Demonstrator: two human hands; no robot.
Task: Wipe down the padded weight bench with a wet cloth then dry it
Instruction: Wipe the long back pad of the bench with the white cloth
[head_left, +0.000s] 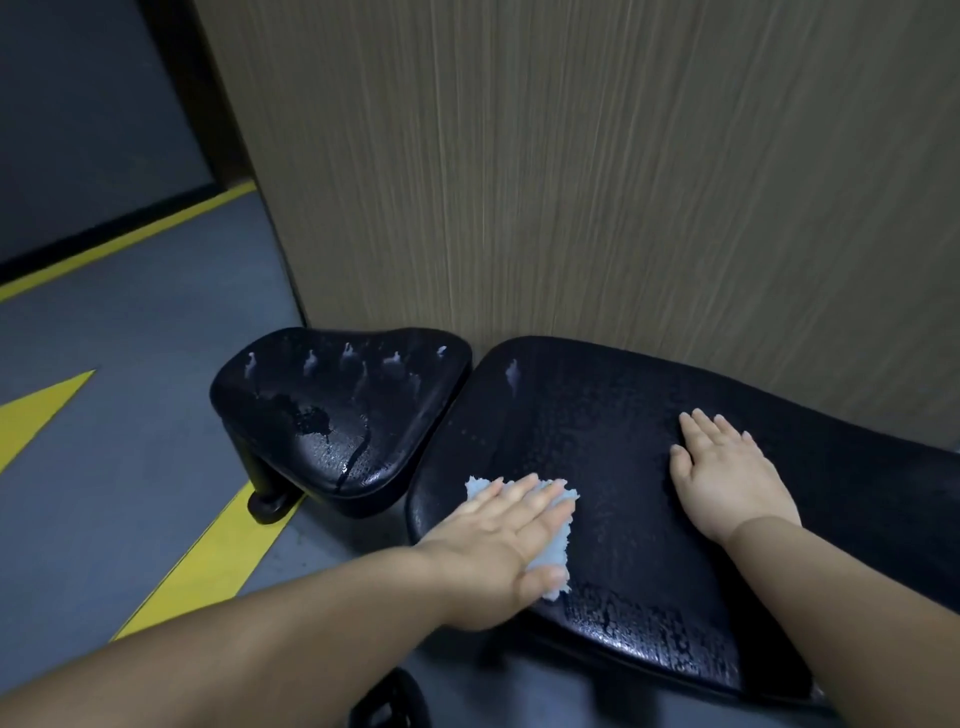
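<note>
The black padded bench has two parts: a long back pad (597, 415) on the right and a smaller seat pad (337, 410) to its left. Both pads are wet, with droplets and a small puddle on the seat. My left hand (498, 540) lies flat with straight fingers on a light blue cloth (550, 545), pressing it onto the near left edge of the long pad. My right hand (727, 478) rests flat and spread on the middle of the same pad, holding nothing.
A wood-grain wall panel (623, 182) rises right behind the bench. Grey floor (130, 415) with yellow stripes (208, 566) lies to the left. A black frame foot (267, 506) sits below the seat pad, and another dark frame part (389, 701) shows at the bottom.
</note>
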